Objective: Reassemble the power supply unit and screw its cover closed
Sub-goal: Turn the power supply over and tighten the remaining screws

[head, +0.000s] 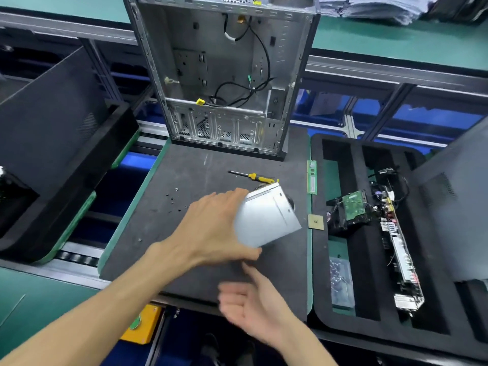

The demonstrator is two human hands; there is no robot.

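Centre frame: left hand (211,228) grips power supply unit (266,217) by its edge, tilted; right hand (253,305) loosely curled, empty. Rigid, smooth metal, likely weighty: hold by opposite side walls.

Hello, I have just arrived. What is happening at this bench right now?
A person is working on a power supply unit. The left hand grips its metal box, tilted above the dark mat. The right hand hangs below, holding nothing. A screwdriver and loose screws lie on the mat, before an open computer case.
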